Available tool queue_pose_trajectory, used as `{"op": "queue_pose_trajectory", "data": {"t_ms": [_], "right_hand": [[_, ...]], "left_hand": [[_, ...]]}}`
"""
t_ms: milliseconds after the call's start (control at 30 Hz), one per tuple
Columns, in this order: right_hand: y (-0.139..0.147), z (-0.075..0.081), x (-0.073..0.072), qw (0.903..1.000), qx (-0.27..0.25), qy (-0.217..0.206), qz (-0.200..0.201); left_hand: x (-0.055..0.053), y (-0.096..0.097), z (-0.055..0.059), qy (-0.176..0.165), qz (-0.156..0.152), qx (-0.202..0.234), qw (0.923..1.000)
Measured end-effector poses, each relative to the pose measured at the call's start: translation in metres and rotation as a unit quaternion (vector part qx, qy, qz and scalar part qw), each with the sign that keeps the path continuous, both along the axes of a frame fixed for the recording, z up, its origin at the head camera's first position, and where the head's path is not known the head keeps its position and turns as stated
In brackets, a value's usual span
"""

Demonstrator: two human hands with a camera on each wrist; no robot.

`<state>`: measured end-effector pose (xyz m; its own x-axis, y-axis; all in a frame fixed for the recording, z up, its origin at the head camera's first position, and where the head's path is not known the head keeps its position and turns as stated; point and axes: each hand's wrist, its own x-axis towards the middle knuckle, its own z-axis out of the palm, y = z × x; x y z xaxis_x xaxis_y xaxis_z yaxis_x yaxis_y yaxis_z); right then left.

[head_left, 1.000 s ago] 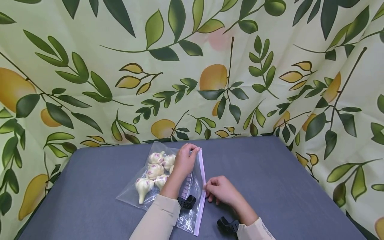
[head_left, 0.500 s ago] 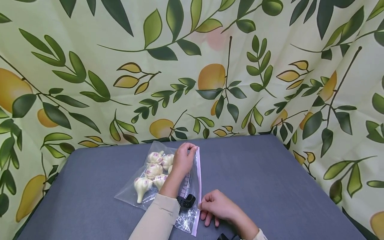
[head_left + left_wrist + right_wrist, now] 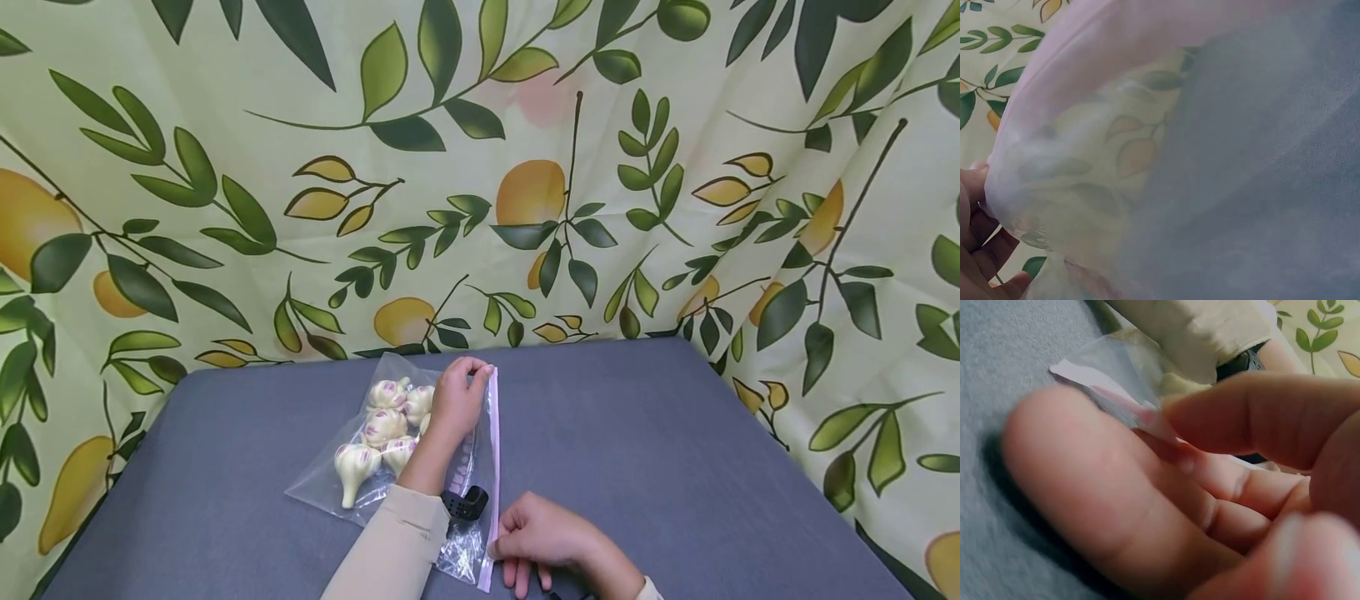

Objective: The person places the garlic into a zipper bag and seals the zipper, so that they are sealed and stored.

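A clear zip-lock bag lies flat with several white, purple-streaked garlic bulbs inside. Its pale pink zip strip runs along the right side. At the strip's far end, my left hand pinches the bag's corner, and the forearm crosses over the bag, hiding part of it. Close to the strip's near end, my right hand pinches the strip between thumb and forefinger. The right wrist view shows the strip's tip extending past those fingers. Cloudy plastic fills most of the left wrist view.
A grey cloth-covered table carries the bag. Behind it and along both sides hangs a cream curtain printed with leaves and fruit. A black wrist strap sits on my left wrist above the bag.
My right hand has slid along the zip strip toward me, from about its middle to near its near end. The left hand keeps its pinch at the far corner.
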<state>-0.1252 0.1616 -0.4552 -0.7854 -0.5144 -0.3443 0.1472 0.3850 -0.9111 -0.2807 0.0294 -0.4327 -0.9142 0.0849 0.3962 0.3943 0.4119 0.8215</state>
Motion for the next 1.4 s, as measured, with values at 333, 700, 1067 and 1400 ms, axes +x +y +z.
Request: {"op": "queue_pose_trajectory", "data": {"t_ms": [333, 700, 1067, 1400], "right_hand": [[-0.007, 0.002, 0.008, 0.9988, 0.017, 0.019, 0.042], [-0.007, -0.001, 0.006, 0.9978, 0.024, 0.03, 0.055], [-0.002, -0.002, 0.005, 0.9972, 0.033, 0.026, 0.062], [0.004, -0.003, -0.004, 0.9992, 0.027, 0.027, -0.013]], "left_hand": [[-0.001, 0.0, 0.003, -0.021, 0.003, 0.012, 0.9997], [0.0, -0.001, 0.001, -0.012, -0.001, 0.005, 0.9999], [0.001, 0.0, 0.002, -0.009, -0.004, 0.021, 0.9997], [0.003, 0.001, 0.004, 0.001, -0.013, 0.033, 0.9994]]}}
